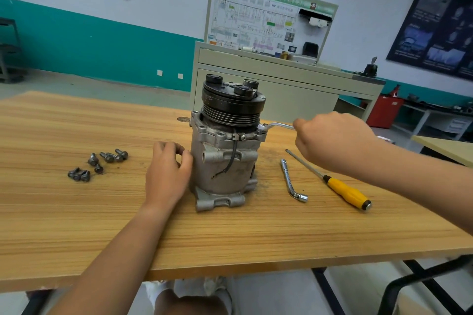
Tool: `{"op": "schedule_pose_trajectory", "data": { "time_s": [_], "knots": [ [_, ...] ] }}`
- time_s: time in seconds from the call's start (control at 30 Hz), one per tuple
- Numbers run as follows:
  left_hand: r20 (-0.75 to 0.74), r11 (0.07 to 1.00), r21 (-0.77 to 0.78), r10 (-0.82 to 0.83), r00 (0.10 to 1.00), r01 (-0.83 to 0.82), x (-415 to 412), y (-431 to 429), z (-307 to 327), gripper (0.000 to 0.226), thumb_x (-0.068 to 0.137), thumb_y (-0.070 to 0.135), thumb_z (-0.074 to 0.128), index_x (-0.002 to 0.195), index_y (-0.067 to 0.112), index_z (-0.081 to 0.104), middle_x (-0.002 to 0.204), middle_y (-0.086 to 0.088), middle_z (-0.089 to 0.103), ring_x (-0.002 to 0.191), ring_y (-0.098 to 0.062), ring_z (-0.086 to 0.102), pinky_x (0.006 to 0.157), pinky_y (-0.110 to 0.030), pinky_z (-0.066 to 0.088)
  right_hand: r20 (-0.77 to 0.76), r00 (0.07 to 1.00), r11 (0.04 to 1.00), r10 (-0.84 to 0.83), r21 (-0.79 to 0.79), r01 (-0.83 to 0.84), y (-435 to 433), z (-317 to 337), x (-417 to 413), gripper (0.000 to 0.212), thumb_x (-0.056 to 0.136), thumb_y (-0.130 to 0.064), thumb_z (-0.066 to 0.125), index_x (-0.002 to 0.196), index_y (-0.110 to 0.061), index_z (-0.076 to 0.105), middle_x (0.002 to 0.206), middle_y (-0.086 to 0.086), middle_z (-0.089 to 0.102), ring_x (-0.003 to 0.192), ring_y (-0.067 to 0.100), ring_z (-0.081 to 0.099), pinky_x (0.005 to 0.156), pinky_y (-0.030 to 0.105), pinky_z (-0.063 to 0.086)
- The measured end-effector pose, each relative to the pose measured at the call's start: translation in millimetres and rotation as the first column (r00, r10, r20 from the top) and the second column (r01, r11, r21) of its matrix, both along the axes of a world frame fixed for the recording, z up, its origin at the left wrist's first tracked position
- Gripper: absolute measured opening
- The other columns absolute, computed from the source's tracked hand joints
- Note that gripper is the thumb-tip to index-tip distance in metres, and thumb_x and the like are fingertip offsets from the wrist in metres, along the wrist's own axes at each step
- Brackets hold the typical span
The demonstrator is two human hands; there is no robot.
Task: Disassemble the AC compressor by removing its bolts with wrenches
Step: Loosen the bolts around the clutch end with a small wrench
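The AC compressor (225, 156) stands upright in the middle of the wooden table (76, 225), its black pulley on top. My left hand (167, 174) rests against the compressor's left side, fingers curled on the housing. My right hand (330, 139) grips the handle of an L-shaped socket wrench (277, 125). The wrench's socket end sits on a bolt at the right of the compressor's upper flange. Several removed bolts (98, 165) lie loose on the table to the left.
A second L-shaped socket wrench (291, 181) and a yellow-handled screwdriver (343, 190) lie on the table right of the compressor. Behind the table stands a grey training bench with a wiring panel (266, 25). A red container (384, 111) sits at the back right.
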State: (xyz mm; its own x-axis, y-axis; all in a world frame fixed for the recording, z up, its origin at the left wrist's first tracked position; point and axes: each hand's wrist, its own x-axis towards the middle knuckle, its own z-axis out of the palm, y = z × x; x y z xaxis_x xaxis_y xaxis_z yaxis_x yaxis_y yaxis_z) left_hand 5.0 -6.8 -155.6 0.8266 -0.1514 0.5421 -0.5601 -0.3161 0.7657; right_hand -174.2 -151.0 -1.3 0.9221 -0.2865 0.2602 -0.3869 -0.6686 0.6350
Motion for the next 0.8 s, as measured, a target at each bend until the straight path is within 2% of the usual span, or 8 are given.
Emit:
{"op": "schedule_pose_trajectory", "data": {
  "time_s": [0.07, 0.2, 0.3, 0.43, 0.57, 0.8],
  "knots": [
    [0.003, 1.0, 0.012, 0.003, 1.0, -0.003, 1.0, -0.2, -0.7, 0.009, 0.09, 0.018, 0.052, 0.087, 0.011, 0.054, 0.099, -0.004, 0.046, 0.075, -0.023, 0.048, 0.07, -0.032, 0.035, -0.019, 1.0, 1.0, -0.02, 0.016, 0.021, 1.4, 3.2, 0.0, 0.018, 0.098, -0.017, 0.035, 0.111, -0.012, 0.046, 0.057, -0.002, 0.036, 0.047, 0.011, 0.032, 0.039, 0.023, 0.023],
    [0.017, 1.0, 0.02, 0.012, 1.0, -0.012, 2.2, -0.9, -0.7, 0.009, 0.09, 0.019, 0.053, 0.09, 0.01, 0.055, 0.106, -0.002, 0.042, 0.075, -0.023, 0.051, 0.07, -0.034, 0.041, -0.072, 0.997, 0.994, 0.037, -0.104, -0.045, 13.5, -8.6, -2.9, 0.031, 0.093, -0.004, 0.04, 0.123, 0.0, 0.035, 0.053, 0.001, 0.032, 0.041, 0.016, 0.029, 0.036, 0.026, 0.019],
    [0.024, 1.0, 0.019, 0.023, 0.999, -0.024, 2.8, 0.0, -0.9, 0.009, 0.089, 0.017, 0.053, 0.092, 0.009, 0.055, 0.112, -0.005, 0.043, 0.075, -0.024, 0.052, 0.071, -0.037, 0.043, -0.086, 0.995, 0.987, 0.058, -0.145, -0.07, 15.1, -8.9, -1.1, 0.03, 0.095, -0.008, 0.04, 0.123, 0.002, 0.036, 0.052, 0.002, 0.029, 0.04, 0.016, 0.027, 0.036, 0.026, 0.017],
    [0.033, 1.0, 0.013, 0.021, 0.999, -0.021, 1.6, 1.0, -0.6, 0.009, 0.089, 0.014, 0.053, 0.094, 0.008, 0.056, 0.115, -0.008, 0.045, 0.076, -0.021, 0.052, 0.071, -0.036, 0.043, -0.045, 0.995, 0.995, 0.085, -0.041, -0.087, 4.9, -4.5, -3.9, 0.028, 0.096, -0.025, 0.032, 0.117, -0.007, 0.038, 0.053, -0.001, 0.036, 0.043, 0.014, 0.033, 0.038, 0.023, 0.024],
    [0.023, 1.0, 0.009, 0.01, 1.0, -0.01, 1.1, 1.0, -0.1, 0.009, 0.089, 0.014, 0.054, 0.095, 0.007, 0.056, 0.117, -0.008, 0.044, 0.076, -0.021, 0.053, 0.073, -0.039, 0.046, -0.012, 0.995, 0.984, 0.104, 0.144, -0.101, -6.4, -2.5, -6.0, 0.036, 0.096, -0.026, 0.031, 0.129, -0.015, 0.038, 0.056, -0.004, 0.037, 0.048, 0.01, 0.034, 0.041, 0.024, 0.023],
    [0.037, 1.0, -0.002, -0.004, 0.999, 0.004, 0.3, 0.6, 0.4, 0.011, 0.088, 0.013, 0.055, 0.096, 0.005, 0.057, 0.119, -0.007, 0.043, 0.078, -0.02, 0.054, 0.073, -0.038, 0.046, -0.059, 0.981, 0.983, 0.185, 0.027, -0.183, -12.4, -0.6, -1.4, 0.035, 0.095, -0.029, 0.034, 0.124, -0.014, 0.043, 0.054, -0.003, 0.036, 0.045, 0.009, 0.033, 0.04, 0.022, 0.02]
  ]
}}
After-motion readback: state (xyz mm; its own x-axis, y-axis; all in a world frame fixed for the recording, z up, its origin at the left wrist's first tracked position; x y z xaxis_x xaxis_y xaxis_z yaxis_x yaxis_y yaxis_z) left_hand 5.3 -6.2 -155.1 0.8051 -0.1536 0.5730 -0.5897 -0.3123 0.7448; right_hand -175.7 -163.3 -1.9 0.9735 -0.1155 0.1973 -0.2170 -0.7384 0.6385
